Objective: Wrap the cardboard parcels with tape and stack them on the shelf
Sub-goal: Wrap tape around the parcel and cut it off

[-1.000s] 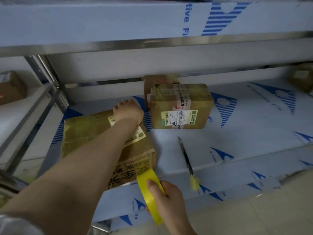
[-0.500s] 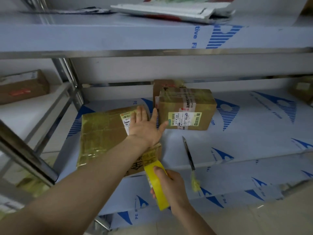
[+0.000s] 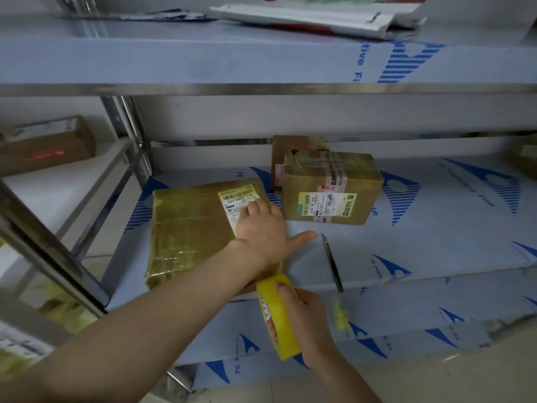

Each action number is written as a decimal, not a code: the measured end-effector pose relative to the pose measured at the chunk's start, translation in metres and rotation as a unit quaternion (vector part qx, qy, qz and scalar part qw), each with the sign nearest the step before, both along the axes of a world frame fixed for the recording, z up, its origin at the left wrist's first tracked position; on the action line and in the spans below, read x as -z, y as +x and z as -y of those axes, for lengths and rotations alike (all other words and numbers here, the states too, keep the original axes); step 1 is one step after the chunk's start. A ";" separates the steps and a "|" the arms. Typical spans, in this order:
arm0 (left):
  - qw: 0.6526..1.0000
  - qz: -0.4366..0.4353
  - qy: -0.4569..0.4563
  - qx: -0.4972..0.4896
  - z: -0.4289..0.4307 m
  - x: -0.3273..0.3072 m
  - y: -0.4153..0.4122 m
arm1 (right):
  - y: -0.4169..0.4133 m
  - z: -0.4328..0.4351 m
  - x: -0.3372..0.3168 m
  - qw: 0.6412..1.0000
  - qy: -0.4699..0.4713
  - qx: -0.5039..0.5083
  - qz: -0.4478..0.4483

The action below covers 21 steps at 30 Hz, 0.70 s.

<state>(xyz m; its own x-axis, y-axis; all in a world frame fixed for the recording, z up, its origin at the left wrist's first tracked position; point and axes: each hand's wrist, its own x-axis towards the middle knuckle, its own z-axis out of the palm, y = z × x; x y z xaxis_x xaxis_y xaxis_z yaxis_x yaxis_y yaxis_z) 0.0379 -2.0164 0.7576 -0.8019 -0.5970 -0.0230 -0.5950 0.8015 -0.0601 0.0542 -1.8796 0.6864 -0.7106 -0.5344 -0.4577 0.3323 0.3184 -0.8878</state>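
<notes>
Pressing down with fingers straight, the left hand lies on the taped cardboard parcel at the front edge of the shelf — the right hand grips a yellow tape roll there, near a utility knife.

- The shelf is covered in blue-printed white film.
- A flat tape-wrapped parcel lies at the left.
- A taped box stands beside it, with another box behind.
- A thin cutter lies near the front edge.
</notes>
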 end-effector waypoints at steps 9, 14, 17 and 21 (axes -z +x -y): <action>0.993 -0.036 0.086 -0.077 0.068 0.014 -0.037 | -0.001 0.000 -0.003 0.999 0.032 -0.034 -0.021; 0.994 -0.071 0.040 -0.073 0.088 0.012 -0.038 | 0.001 0.004 0.000 0.998 0.035 -0.037 -0.023; 0.989 -0.092 -0.112 0.026 0.068 0.003 -0.033 | -0.001 0.003 0.000 0.999 0.033 -0.032 -0.010; 0.998 -0.058 0.036 0.001 0.045 -0.006 -0.008 | -0.001 0.000 0.000 1.000 0.017 -0.017 0.017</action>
<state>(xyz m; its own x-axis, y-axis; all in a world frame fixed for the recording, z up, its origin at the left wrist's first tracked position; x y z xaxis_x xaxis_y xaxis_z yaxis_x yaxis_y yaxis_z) 0.0298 -2.0609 0.7636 -0.8033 -0.5950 0.0268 -0.5925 0.8028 0.0666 0.0531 -1.8799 0.6861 -0.6758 -0.5420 -0.4995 0.3512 0.3590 -0.8647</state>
